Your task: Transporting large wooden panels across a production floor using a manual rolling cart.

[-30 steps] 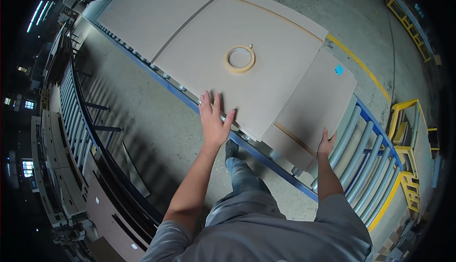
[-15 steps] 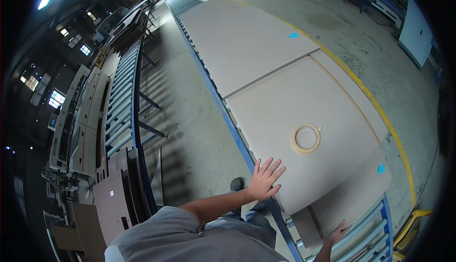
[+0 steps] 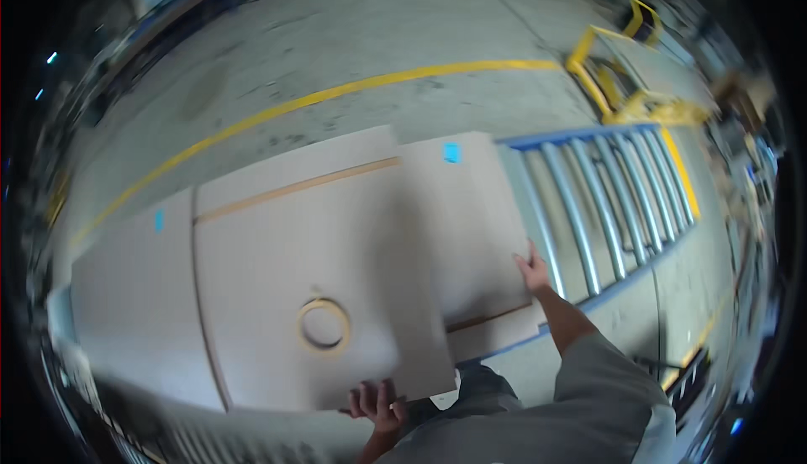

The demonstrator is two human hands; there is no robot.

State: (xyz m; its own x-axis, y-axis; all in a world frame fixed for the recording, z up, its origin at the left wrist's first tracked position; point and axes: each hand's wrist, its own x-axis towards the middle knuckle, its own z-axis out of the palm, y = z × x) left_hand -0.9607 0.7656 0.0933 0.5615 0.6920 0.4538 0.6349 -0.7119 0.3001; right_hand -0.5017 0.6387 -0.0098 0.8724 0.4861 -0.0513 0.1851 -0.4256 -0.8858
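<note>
Flat greyish-brown panels lie overlapping on the conveyor before me. My left hand [image 3: 376, 405] rests its bent, slightly spread fingers on the near edge of the middle panel [image 3: 277, 254]. At the right end, my right hand [image 3: 534, 269] grips the edge of the right panel [image 3: 471, 229], thumb side up; some of its fingers are hidden. A cream roll of masking tape [image 3: 303, 329] lies flat on the middle panel, up and left of my left hand. One blue sticker [image 3: 451, 153] marks the right panel's far corner. The picture is blurred by motion.
Bare metal rollers [image 3: 580, 220] in a blue frame continue to the right of the panels. Another panel [image 3: 134, 296] lies to the left. A yellow floor line [image 3: 336, 90] runs beyond the conveyor, and a yellow metal frame [image 3: 618, 115] stands at the far right.
My view has swung to the right, so the panels now run across it. My left hand has gone from above the panel's side to its near edge; my right hand stays at the end panel.
</note>
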